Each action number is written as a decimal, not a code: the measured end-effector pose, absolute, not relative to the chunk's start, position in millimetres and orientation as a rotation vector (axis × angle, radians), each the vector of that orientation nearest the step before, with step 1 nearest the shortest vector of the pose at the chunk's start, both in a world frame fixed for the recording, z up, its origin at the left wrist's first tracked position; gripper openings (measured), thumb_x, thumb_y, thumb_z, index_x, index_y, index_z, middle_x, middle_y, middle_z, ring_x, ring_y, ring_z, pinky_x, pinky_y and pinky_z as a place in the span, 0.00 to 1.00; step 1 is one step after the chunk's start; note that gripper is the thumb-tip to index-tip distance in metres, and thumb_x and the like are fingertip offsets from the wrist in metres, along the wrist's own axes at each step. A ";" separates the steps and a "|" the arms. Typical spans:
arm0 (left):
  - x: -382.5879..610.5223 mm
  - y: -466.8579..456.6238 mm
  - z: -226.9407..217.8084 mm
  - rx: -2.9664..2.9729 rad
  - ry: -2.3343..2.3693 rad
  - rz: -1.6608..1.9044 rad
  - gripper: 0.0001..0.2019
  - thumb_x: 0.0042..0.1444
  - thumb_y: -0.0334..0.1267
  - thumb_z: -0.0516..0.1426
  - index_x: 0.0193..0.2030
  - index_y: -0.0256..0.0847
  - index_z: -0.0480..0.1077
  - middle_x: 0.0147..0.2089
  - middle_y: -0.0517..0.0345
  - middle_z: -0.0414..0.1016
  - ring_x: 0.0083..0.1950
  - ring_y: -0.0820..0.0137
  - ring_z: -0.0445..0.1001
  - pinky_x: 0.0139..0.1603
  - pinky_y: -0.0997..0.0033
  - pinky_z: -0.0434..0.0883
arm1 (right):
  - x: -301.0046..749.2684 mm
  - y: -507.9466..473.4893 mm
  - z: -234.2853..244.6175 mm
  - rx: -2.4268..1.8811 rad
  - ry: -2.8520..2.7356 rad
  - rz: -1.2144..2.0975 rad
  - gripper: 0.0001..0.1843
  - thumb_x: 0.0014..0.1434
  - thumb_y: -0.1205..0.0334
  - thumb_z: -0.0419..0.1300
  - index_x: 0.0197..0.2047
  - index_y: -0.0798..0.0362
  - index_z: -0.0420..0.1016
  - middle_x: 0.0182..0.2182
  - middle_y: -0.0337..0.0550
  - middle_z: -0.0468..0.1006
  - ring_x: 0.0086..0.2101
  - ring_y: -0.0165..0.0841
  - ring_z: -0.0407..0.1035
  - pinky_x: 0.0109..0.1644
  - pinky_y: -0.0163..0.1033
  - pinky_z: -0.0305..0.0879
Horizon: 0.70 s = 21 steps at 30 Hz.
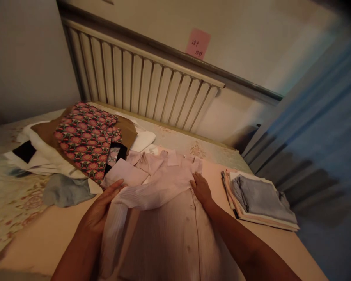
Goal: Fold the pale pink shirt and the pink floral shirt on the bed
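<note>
A pale pink button-up shirt (166, 218) lies spread out in front of me, its collar end away from me and its row of buttons running toward me. One long ribbed sleeve is folded across the chest and bends down at the left. My left hand (101, 207) is closed on this sleeve at its bend, fingers partly hidden by cloth. At the shirt's right upper side, my right hand (201, 189) has its fingers bent onto the fabric, gripping it near the button edge.
A loose heap with a red floral garment (84, 136) and a brown garment (127, 128) lies at left. Beside it is a grey-blue cloth (66, 190). Folded clothes (263, 199) are stacked at right, near a blue curtain (316, 128). A radiator (143, 78) stands behind.
</note>
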<state>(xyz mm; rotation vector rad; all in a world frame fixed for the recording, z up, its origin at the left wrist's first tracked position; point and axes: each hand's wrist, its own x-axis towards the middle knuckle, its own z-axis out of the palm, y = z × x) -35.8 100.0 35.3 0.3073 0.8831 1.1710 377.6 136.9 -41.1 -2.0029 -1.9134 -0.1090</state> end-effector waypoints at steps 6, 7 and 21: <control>-26.4 101.8 38.3 0.347 0.831 1.195 0.19 0.53 0.22 0.58 0.51 0.40 0.72 0.39 0.55 0.80 0.33 0.69 0.80 0.32 0.70 0.78 | 353.9 123.6 0.0 -1.929 -1.685 -0.043 0.29 0.64 0.51 0.47 0.61 0.60 0.67 0.59 0.58 0.69 0.59 0.44 0.62 0.64 0.50 0.55; -25.0 101.6 38.2 0.347 0.831 1.201 0.19 0.52 0.22 0.59 0.50 0.39 0.72 0.39 0.55 0.80 0.33 0.69 0.80 0.32 0.71 0.78 | 340.4 116.5 8.5 -1.862 -1.581 0.034 0.28 0.63 0.51 0.48 0.58 0.58 0.69 0.56 0.57 0.72 0.57 0.45 0.65 0.62 0.50 0.57; 6.9 81.9 39.7 0.458 0.754 1.169 0.22 0.46 0.29 0.65 0.49 0.39 0.70 0.39 0.56 0.79 0.28 0.72 0.75 0.28 0.72 0.74 | 100.1 1.3 22.0 -1.231 -1.191 1.333 0.18 0.45 0.69 0.58 0.41 0.50 0.78 0.35 0.36 0.80 0.38 0.37 0.74 0.43 0.40 0.69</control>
